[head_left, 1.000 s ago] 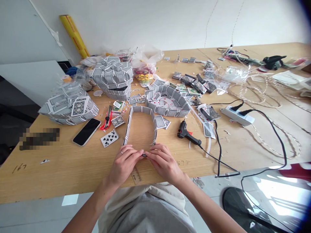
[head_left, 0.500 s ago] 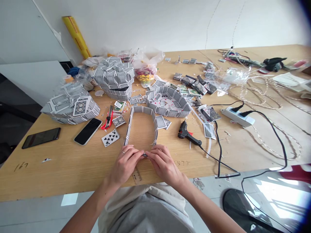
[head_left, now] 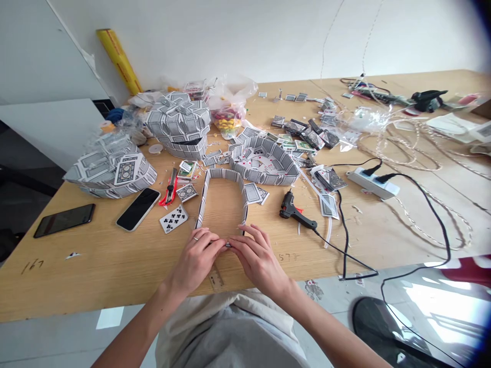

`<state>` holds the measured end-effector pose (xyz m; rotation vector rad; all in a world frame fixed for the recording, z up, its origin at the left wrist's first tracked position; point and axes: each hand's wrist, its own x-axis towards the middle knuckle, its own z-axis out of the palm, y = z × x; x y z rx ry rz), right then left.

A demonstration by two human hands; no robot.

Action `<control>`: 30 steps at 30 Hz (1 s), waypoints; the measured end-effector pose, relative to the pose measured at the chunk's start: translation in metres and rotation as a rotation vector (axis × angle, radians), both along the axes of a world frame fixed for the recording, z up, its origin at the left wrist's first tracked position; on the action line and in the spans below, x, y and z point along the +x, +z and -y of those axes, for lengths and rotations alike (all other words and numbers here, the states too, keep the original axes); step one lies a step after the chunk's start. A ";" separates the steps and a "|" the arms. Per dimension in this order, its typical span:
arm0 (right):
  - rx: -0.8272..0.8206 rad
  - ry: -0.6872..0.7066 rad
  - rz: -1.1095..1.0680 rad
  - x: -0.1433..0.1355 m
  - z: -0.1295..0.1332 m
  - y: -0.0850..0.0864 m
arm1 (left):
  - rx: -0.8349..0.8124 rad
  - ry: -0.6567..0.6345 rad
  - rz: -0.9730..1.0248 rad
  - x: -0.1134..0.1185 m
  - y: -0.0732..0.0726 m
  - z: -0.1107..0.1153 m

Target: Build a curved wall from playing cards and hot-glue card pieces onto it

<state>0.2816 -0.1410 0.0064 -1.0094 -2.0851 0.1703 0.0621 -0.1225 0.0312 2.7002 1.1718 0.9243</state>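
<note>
A long strip of joined playing cards (head_left: 203, 202) stands on edge on the table, bent into a rounded loop. My left hand (head_left: 200, 254) pinches the near side of that loop with thumb and fingertips. Close beside it, my right hand (head_left: 258, 255) grips the same part, its upper fingers resting toward the strip's right side. The join between the hands is mostly hidden by my fingers. A ruler (head_left: 216, 278) lies flat below them. Loose playing cards (head_left: 174, 219) lie left of the loop, with more cards (head_left: 253, 193) touching or near its right side.
A black glue gun (head_left: 295, 212) lies to the right, its cord running toward a power strip (head_left: 373, 184). On the left are a red utility knife (head_left: 169, 190) and two phones (head_left: 138, 209). Boxes built of cards (head_left: 264, 163) stand behind the loop.
My right hand's upper fingers have lifted and spread slightly along the loop's right side. Both hands otherwise keep their place at the near edge. The view has shifted slightly.
</note>
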 end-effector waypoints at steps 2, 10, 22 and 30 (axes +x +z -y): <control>-0.008 0.002 0.004 -0.001 -0.001 0.001 | -0.002 -0.005 -0.005 0.000 0.002 0.000; -0.064 0.030 0.005 -0.003 -0.002 0.002 | -0.022 -0.051 0.008 0.000 0.003 -0.001; -0.063 0.111 0.058 0.006 -0.010 0.007 | -0.042 -0.031 0.028 -0.002 0.001 -0.002; -0.037 0.120 0.085 0.018 -0.011 0.017 | 0.022 0.010 0.071 -0.002 0.001 0.011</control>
